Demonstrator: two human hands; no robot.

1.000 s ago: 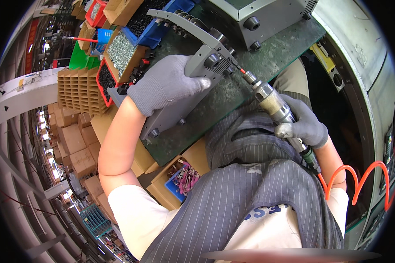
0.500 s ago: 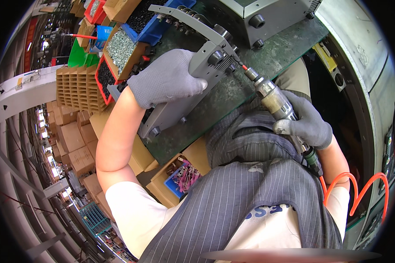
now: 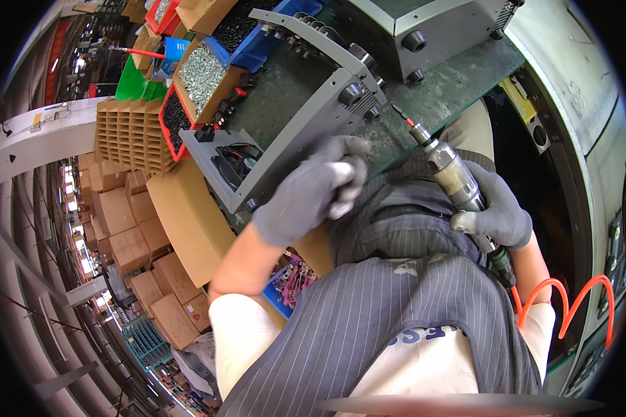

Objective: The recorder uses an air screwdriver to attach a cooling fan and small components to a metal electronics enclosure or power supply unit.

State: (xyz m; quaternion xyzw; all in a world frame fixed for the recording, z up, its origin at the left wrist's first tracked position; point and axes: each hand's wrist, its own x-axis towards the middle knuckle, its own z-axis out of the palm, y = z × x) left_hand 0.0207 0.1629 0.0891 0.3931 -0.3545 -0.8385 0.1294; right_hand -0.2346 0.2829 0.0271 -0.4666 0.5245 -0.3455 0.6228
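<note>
One grey metal chassis lies tilted on the green table, its near edge toward the person, and a second grey metal box stands behind it at the far edge of the table. Two gloved hands are at work. The left hand has its grip closed as a loose fist against the near edge of the chassis, fingers curled in; what lies inside the fist, if anything, cannot be made out. The right hand has its grip wrapped around one pneumatic screwdriver, whose red-collared bit points up toward the chassis corner but stands just apart from it. One coiled orange air hose runs from the tool's lower end. Left of the chassis stand several parts bins: one cardboard box of silvery screws, one blue bin, one green bin and one red-edged tray of dark parts. The chassis interior is mostly hidden; only a small fan and some wires show.

Compared with half a second ago, the left hand has slid from the top of the chassis down to its near edge, and the screwdriver bit has drawn back from the panel.
</note>
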